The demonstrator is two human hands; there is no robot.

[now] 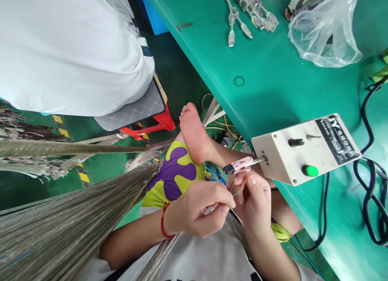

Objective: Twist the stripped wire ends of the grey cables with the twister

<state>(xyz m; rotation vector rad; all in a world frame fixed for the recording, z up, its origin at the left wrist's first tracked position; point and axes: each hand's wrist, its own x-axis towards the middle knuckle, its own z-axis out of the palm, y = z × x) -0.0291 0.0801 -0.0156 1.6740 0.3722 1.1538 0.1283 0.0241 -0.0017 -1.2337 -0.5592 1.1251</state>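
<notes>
My left hand [207, 208], with a red string bracelet [165, 220] at the wrist, is closed in a pinch on a cable's thin coloured wires. Facing it, my right hand [254, 198] pinches the same wires between thumb and fingers. A green wire [239, 192] spans the small gap between the fingertips; short red and black ends stick up beside it. Just above the hands, a pink clip [242, 164] with a dark tip sits on the metal shaft of a white wire-twisting machine [287, 151]. The cable inside my left hand is mostly hidden.
A thick bundle of grey cables [75, 220] hangs at the left. On the green table [266, 87] lie clear-ended USB cables [254, 10], a plastic bag [327, 34] and black power cords [368, 192]. A person in white [75, 50] sits on a red stool [163, 119].
</notes>
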